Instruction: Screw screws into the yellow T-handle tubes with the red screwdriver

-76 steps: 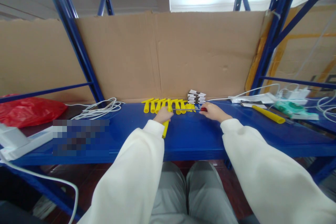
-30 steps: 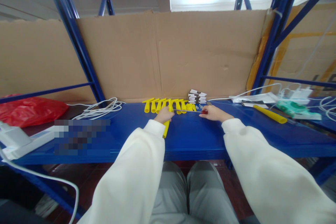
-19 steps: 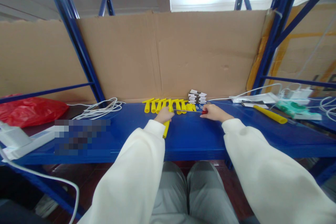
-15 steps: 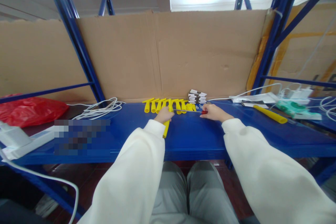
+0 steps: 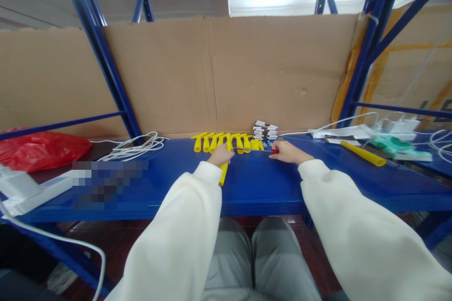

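My left hand (image 5: 221, 154) is closed around a yellow T-shaped plastic handle (image 5: 223, 175), its round grip pointing toward me below the fingers. In my right hand (image 5: 287, 152) is a screwdriver (image 5: 274, 151) with a red end in my fingers. Its thin metal shaft runs level to the left, and the tip meets the handle beside my left fingers; the exact contact is too small to make out. Behind my left hand several similar yellow handles (image 5: 206, 143) lie in a row, with small flat yellow parts (image 5: 256, 145) at the right end.
A stack of small white-and-black packets (image 5: 264, 130) stands by the cardboard wall (image 5: 247, 70). Small metallic bits (image 5: 267, 143) lie before it. To the right is a yellow tapered tube (image 5: 363, 154); to the left are coiled white cables (image 5: 134, 146) and a red bag (image 5: 45, 148).
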The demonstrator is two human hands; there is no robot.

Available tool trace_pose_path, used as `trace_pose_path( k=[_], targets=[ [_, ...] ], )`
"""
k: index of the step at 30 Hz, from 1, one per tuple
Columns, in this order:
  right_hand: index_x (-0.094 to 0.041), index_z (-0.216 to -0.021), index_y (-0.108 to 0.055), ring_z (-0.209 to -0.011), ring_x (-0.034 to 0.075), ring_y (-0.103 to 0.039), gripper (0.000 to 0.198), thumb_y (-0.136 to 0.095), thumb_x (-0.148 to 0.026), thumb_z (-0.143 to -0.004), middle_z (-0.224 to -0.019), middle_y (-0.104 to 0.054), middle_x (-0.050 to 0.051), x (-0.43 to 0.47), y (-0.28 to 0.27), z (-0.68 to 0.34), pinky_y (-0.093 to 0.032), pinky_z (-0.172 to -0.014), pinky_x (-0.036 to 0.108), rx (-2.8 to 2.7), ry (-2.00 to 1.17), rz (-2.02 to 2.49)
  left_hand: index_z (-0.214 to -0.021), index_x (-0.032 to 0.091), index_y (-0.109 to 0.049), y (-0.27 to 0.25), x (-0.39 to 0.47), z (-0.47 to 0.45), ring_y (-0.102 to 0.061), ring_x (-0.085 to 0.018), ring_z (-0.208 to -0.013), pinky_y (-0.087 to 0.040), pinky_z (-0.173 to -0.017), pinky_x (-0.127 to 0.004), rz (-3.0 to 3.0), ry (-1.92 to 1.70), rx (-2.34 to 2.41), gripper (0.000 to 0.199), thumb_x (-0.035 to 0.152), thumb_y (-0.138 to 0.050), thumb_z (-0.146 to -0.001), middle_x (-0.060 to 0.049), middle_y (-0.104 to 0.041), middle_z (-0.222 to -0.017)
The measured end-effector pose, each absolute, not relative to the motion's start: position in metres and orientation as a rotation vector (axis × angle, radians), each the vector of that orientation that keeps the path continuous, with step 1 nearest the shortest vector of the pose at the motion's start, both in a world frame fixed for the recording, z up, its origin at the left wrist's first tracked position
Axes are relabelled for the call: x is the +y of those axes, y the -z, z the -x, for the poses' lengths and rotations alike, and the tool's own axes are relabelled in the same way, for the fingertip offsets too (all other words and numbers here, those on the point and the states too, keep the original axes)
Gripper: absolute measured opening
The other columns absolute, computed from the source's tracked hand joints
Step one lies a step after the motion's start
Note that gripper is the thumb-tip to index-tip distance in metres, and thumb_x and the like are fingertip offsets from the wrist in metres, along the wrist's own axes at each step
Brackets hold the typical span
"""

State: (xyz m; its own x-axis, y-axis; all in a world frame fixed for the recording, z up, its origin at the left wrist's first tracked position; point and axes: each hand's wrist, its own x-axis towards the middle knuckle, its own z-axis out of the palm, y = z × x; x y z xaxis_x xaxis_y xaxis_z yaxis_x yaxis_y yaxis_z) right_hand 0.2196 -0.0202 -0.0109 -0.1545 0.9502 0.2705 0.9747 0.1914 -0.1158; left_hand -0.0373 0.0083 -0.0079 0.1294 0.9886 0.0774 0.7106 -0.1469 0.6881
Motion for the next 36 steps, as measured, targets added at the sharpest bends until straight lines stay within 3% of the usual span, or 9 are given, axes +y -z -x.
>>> trace_pose_path(
  k=[5, 12, 21, 36],
  targets=[
    [-0.019, -0.086, -0.063, -0.073, 0.02, -0.064, 0.016, -0.076, -0.025, -0.077, -0.083, -0.073, 0.006, -0.0169, 0.014, -0.2218, -0.044, -0.063, 0.026, -2.151, 0.125, 1.82, -0.087, 0.013, -0.07, 0.0093, 0.0115, 0.0372, -0.069, -0.022, -0.064, -0.051, -0.065, -0.026, -1.938, -0.719, 1.638, 0.017, 0.009, -0.057, -0.077, 0.0, -0.059, -0.05],
    [-0.019, -0.083, -0.063, -0.072, 0.018, -0.064, 0.003, -0.066, -0.021, -0.083, -0.082, -0.073, 0.006, -0.0151, 0.0156, -0.2236, -0.045, -0.066, 0.026, -2.206, 0.065, 1.746, -0.088, 0.01, -0.071, 0.0096, 0.0118, 0.0372, -0.069, -0.022, -0.065, -0.05, -0.062, -0.025, -1.965, -0.717, 1.662, 0.017, 0.009, -0.056, -0.079, -0.003, -0.061, -0.051],
    [-0.02, -0.083, -0.063, -0.07, 0.018, -0.062, 0.015, -0.076, -0.024, -0.076, -0.08, -0.072, 0.005, -0.0164, 0.0145, -0.2238, -0.042, -0.061, 0.026, -2.142, 0.099, 1.842, -0.082, 0.012, -0.07, 0.0103, 0.0128, 0.0373, -0.069, -0.022, -0.064, -0.052, -0.064, -0.026, -1.94, -0.734, 1.64, 0.014, 0.009, -0.058, -0.077, -0.003, -0.062, -0.052],
    [-0.018, -0.097, -0.071, -0.089, 0.024, -0.069, 0.021, -0.059, -0.034, -0.092, -0.098, -0.076, 0.012, -0.0225, 0.0113, -0.2198, -0.047, -0.074, 0.029, -2.198, 0.282, 1.879, -0.07, 0.015, -0.063, 0.007, 0.006, 0.0356, -0.062, -0.018, -0.053, -0.045, -0.053, -0.023, -1.944, -0.745, 1.637, 0.015, 0.006, -0.055, -0.079, 0.0, -0.054, -0.046]
  ],
)
